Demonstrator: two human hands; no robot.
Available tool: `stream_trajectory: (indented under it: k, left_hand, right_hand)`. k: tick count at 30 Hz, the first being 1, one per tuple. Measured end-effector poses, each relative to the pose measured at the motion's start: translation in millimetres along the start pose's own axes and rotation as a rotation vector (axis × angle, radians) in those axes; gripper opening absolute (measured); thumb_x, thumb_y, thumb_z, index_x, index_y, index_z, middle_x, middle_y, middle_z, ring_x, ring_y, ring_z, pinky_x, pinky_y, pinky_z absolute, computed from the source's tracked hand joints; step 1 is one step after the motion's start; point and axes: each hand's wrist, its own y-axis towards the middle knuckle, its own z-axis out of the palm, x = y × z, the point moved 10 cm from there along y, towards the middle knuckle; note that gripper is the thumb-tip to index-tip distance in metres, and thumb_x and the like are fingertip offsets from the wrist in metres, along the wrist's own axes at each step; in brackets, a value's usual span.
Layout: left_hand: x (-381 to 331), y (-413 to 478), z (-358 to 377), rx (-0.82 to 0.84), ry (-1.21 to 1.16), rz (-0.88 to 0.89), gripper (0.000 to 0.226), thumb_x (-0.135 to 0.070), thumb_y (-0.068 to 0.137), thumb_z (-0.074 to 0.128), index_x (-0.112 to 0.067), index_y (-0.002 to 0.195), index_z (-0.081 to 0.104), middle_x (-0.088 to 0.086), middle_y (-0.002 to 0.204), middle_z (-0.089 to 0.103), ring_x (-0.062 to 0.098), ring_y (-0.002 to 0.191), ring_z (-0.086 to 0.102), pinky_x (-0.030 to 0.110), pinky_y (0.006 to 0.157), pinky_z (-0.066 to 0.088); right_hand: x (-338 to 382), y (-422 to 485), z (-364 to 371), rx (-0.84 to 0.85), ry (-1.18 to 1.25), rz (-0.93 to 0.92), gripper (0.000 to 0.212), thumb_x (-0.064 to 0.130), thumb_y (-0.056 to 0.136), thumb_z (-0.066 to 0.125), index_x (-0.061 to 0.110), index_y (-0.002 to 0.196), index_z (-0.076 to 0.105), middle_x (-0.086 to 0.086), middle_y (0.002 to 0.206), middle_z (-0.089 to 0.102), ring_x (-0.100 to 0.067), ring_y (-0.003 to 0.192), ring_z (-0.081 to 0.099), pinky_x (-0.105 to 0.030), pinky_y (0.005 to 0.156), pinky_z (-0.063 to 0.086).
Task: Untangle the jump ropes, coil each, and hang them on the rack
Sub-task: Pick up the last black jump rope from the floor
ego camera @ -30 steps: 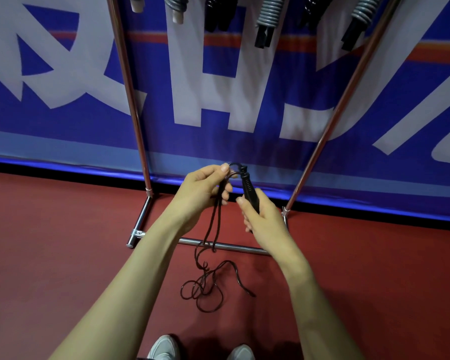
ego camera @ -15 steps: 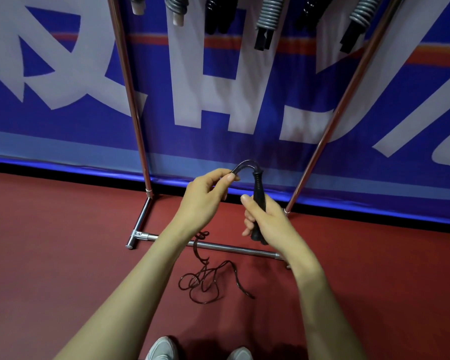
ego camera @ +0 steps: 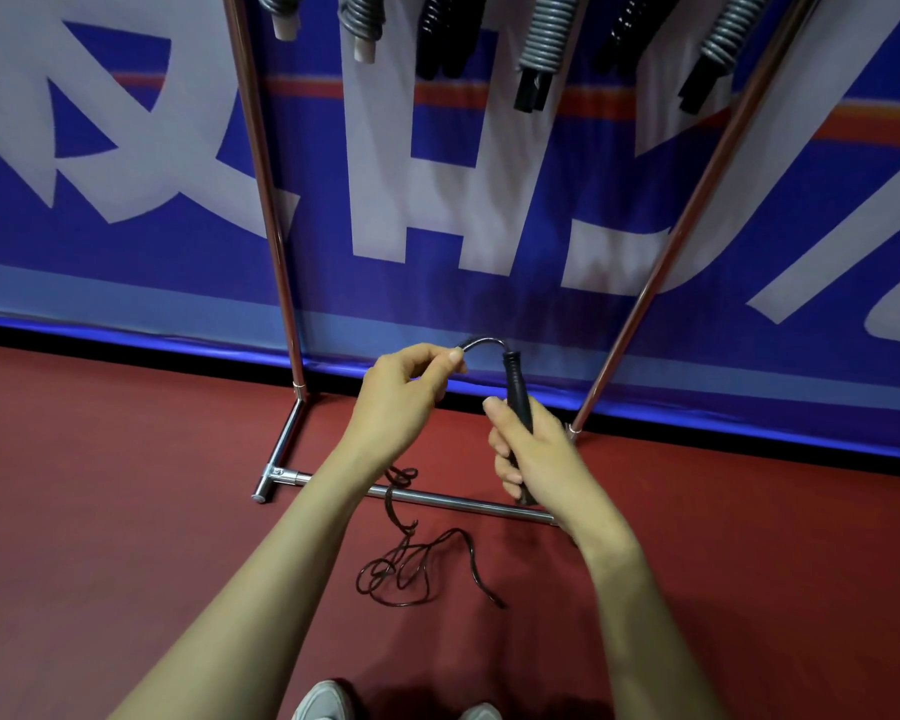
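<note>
1. The right hand (ego camera: 533,449) was clenched around the lower part of a black handle (ego camera: 514,379), fingers wrapped round it and the thumb pressed up along its side. The handle stood nearly upright, its top end clear of the fist.
2. The left hand (ego camera: 401,397) pinched the jump rope (ego camera: 483,340) between thumb and fingertips, level with the handle's top and just beside it.
3. Between the 2 hands the rope formed a short arch, running from the top of the handle over to the left fingertips.
4. Below the left wrist the rope came back into sight, curled across the base bar (ego camera: 453,500) of the rack and dropped to the floor (ego camera: 126,511). How it passed from the pinch to that point was hidden behind the hand.
5. On the red floor, between the 2 forearms, the rest of the rope lay in a loose tangle (ego camera: 393,569) of overlapping loops, with 1 strand trailing off toward the right.
6. The rack stood straight ahead, its left upright (ego camera: 268,210) and right upright (ego camera: 689,215) rising and leaning apart, the chrome base bar joining them at floor level.
7. At the top edge, 6 coiled bundles (ego camera: 545,41) in grey and black hung down between the uprights; what held them lay out of view.
8. A blue banner (ego camera: 489,283) with large white characters covered the wall behind the rack.
9. The toes of 2 light shoes (ego camera: 326,701) showed at the bottom edge.
</note>
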Motion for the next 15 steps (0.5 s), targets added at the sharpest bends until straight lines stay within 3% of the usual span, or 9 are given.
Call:
stream_trajectory:
  k: [3,7,11,15]
  left_hand:
    - [1,-5,21,0.157,-0.126,-0.067,0.030,-0.027,0.099,0.053,-0.005,0.085,0.067,-0.004,0.054,0.049,0.008,0.041,0.036,0.019,0.044,0.029]
    - [-3,-17,50,0.373,-0.206,-0.141,0.031,-0.023,0.101,0.048,-0.003,0.083,0.063,-0.001,0.054,0.054,0.009,0.042,0.045,0.017,0.045,0.038]
    - [0,-29,72,0.537,-0.151,-0.219,0.035,-0.029,0.098,0.051,-0.005,0.078,0.065,0.001,0.055,0.059,0.011,0.046,0.054,0.018,0.049,0.045]
    - [10,-36,82,0.614,-0.075,-0.253,0.039,-0.033,0.097,0.053,0.001,0.087,0.071,0.006,0.070,0.066,0.014,0.061,0.061,0.028,0.066,0.051]
  right_hand:
    - [-3,4,-21,-0.206,0.133,0.013,0.031,0.035,0.098,0.051,0.018,0.076,0.038,0.005,0.054,0.032,-0.008,0.036,0.026,-0.019,0.038,0.019]
    - [8,6,-44,-0.375,0.403,-0.060,0.036,0.038,0.099,0.047,0.016,0.072,0.039,0.005,0.051,0.033,-0.007,0.032,0.024,-0.017,0.035,0.018]
    - [18,2,-43,-0.385,0.542,-0.087,0.042,0.049,0.083,0.059,0.015,0.066,0.041,0.003,0.046,0.032,-0.009,0.031,0.025,-0.023,0.038,0.017]
    - [24,0,-44,-0.362,0.404,-0.087,0.031,0.029,0.087,0.068,0.009,0.067,0.055,-0.002,0.045,0.030,-0.010,0.030,0.025,-0.017,0.034,0.020]
